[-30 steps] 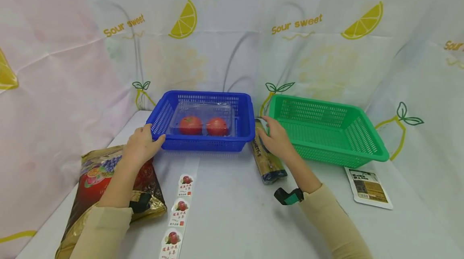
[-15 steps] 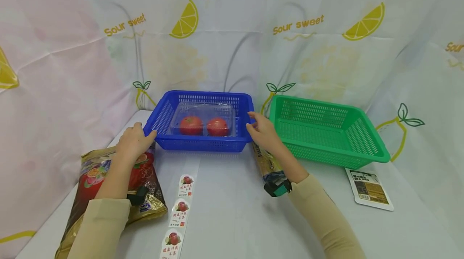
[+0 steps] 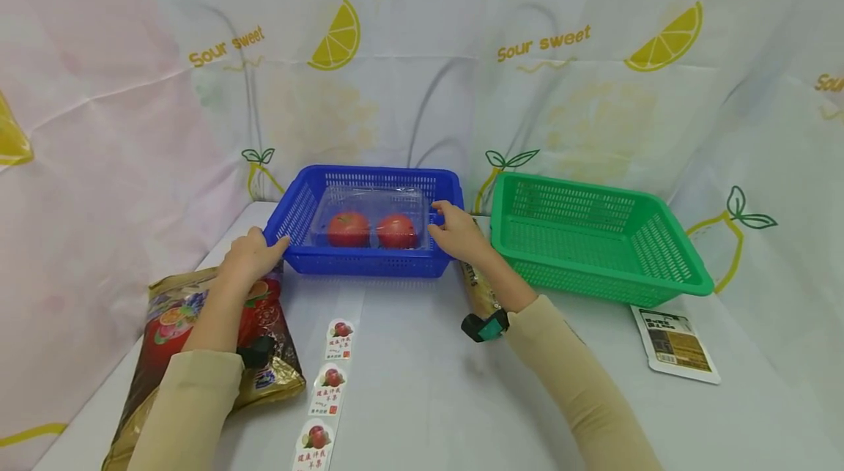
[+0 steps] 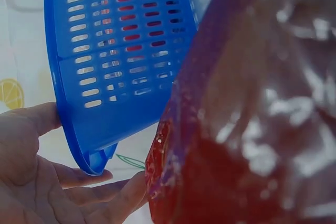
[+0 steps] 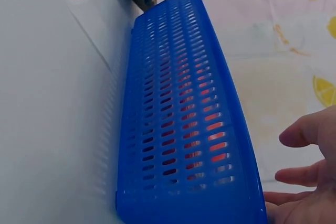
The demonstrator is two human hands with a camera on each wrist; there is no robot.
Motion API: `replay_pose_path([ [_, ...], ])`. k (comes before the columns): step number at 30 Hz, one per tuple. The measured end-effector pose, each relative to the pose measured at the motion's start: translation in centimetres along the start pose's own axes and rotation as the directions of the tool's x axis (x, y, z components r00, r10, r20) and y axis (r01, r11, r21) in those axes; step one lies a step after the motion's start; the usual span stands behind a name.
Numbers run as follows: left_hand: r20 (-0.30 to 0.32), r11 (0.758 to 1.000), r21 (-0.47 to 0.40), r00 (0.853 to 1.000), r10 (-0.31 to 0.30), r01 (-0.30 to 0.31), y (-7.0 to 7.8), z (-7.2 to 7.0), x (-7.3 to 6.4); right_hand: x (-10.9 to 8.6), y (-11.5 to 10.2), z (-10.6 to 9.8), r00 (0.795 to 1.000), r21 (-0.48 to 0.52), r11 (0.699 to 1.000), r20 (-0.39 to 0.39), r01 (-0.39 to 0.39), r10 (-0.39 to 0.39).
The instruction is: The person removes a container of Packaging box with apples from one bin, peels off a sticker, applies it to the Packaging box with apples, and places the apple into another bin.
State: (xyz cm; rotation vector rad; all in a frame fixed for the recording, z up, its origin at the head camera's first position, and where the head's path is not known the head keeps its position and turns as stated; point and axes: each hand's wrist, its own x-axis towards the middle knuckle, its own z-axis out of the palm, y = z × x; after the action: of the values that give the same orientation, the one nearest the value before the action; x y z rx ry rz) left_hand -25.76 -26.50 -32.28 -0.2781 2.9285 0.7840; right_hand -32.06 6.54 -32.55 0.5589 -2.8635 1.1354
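Observation:
A blue plastic basket (image 3: 369,264) stands at the back. Inside lies a clear plastic box (image 3: 372,200) with two red round fruits (image 3: 349,229). My left hand (image 3: 249,260) holds the basket's front left corner; in the left wrist view the thumb lies at the rim (image 4: 54,90) and the fingers (image 4: 86,195) reach past the corner. My right hand (image 3: 461,235) is over the basket's right end, thumb and forefinger apart beside the box. In the right wrist view its fingers (image 5: 299,177) are spread above the basket rim, holding nothing.
A green basket (image 3: 593,284) stands to the right, with a white-edged packet (image 3: 675,346) before it. A spaghetti pack (image 3: 481,291) is partly under my right arm. A dark red and gold bag (image 3: 178,324) lies left, beside a strip of fruit stickers (image 3: 332,383).
My right hand has moved left from above the spaghetti pack to over the blue basket's right end. My left hand stays at the basket's corner, shifting only slightly.

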Motion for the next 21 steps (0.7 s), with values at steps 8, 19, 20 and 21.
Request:
replay_pose_path([
  [8, -0.002, 0.999, -0.029, 0.999, -0.035, 0.035, -0.2, 0.6, 0.1, 1.3, -0.9, 1.2, 0.984, 0.016, 0.99, 0.108, -0.144, 0.141],
  [19, -0.029, 0.998, -0.013, 0.998, -0.058, 0.057, 0.3, 1.0, 0.2, 3.2, -0.7, 1.7, 0.912, 0.14, 0.916, 0.232, -0.376, 0.339],
  [20, -0.028, 0.998, -0.013, 0.998, -0.057, 0.057, 0.3, 1.1, 0.3, 3.3, -0.5, 1.8, 0.907, 0.156, 0.908, 0.236, -0.389, 0.348],
  [21, -0.024, 0.998, -0.014, 0.998, -0.056, 0.055, 0.3, 1.1, 0.3, 3.5, -0.4, 1.9, 0.903, 0.177, 0.899, 0.24, -0.4, 0.355],
])
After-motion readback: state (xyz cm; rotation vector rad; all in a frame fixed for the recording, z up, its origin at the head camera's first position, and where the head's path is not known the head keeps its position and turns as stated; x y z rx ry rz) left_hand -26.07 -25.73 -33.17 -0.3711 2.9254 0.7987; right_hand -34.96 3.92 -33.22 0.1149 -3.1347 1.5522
